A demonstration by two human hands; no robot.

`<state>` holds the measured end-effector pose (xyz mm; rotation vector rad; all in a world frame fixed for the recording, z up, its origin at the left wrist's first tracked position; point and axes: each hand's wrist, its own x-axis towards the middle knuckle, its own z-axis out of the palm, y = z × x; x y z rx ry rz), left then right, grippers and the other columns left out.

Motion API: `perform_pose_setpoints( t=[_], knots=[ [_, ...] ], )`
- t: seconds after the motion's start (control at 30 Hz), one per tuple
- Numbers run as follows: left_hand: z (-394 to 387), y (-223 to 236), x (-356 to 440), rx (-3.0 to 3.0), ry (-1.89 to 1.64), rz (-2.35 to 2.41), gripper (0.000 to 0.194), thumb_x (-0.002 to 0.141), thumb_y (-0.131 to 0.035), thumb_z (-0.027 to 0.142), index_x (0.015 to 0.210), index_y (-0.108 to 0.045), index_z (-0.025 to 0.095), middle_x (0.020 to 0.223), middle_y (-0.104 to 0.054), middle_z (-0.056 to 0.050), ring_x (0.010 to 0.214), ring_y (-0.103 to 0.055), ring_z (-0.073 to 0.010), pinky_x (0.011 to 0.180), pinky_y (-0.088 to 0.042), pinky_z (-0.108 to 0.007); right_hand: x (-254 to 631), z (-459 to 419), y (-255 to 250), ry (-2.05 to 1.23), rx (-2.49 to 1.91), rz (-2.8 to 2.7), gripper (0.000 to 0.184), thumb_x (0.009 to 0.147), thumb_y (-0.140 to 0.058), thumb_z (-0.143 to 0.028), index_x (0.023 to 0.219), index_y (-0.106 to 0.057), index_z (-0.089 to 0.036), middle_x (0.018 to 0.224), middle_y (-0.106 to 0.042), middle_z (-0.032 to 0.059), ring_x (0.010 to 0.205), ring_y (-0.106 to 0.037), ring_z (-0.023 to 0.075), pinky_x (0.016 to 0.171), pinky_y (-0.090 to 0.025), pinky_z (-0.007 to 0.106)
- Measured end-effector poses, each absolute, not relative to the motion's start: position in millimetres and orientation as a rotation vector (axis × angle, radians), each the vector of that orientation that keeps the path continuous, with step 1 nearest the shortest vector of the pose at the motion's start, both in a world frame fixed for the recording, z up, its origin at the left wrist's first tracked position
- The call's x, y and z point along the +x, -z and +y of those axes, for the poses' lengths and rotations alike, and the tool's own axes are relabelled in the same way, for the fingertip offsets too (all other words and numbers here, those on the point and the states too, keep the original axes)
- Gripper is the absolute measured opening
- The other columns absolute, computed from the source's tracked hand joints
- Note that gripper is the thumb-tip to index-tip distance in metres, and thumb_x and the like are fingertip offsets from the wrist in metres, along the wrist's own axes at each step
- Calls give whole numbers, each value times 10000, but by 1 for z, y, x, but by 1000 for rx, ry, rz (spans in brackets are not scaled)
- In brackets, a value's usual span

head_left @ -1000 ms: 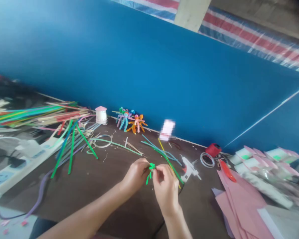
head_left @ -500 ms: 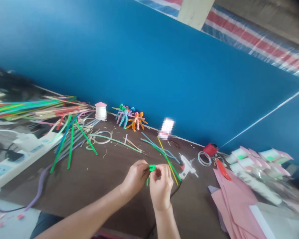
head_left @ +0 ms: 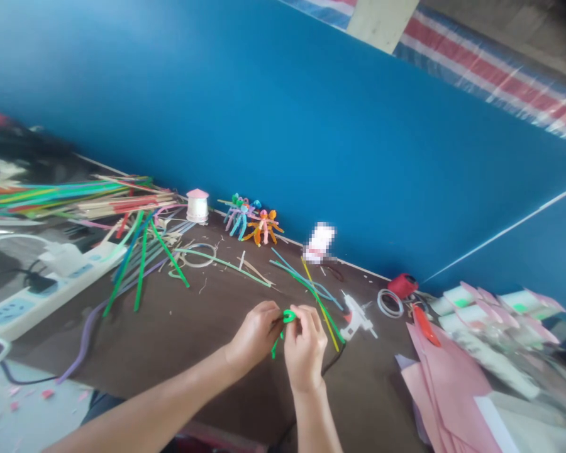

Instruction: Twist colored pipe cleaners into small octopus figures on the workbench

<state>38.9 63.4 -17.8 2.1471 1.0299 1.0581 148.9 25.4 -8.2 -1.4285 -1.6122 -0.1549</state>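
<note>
Pipe cleaner [head_left: 288,316], just one, green and bent, pinched by left hand [head_left: 253,336] and right hand [head_left: 305,348].

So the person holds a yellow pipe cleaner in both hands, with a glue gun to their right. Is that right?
Not yellow: the head view shows a green pipe cleaner in the left hand and right hand; the glue gun is as you said.

Bright green pipe cleaner [head_left: 288,317], dark brown tabletop [head_left: 207,333], vivid blue wall [head_left: 283,113], red-white-blue striped tarp [head_left: 495,69], pink paper sheets [head_left: 448,377], orange and pink pipe-cleaner figures [head_left: 263,228], red spool [head_left: 402,285]
</note>
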Motion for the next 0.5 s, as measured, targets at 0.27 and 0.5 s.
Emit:
perform_pose_setpoints(
  t=[0.27, 0.5],
  knots=[
    [62, 20, 42, 2091, -1067, 990, 195, 763, -443, 135, 599, -547, 142, 631, -512, -24, 629, -475, -122, 579, -357, -204, 154, 22, 5, 75, -1432, -1567, 213, 787, -424, -95, 916, -580, -163, 819, -587, 79, 744, -570, 161, 653, -479, 284],
    [70, 25, 37, 1658, -973, 942, 249, 740, -500, 304, 580, -544, 119, 537, -436, 33, 537, -386, -90, 511, -306, -196, 161, 12, 0, -227, -1472, -1469, 214, 784, -487, -205, 979, -562, -161, 768, -570, 44, 573, -534, 116, 516, -467, 221]
  ],
)
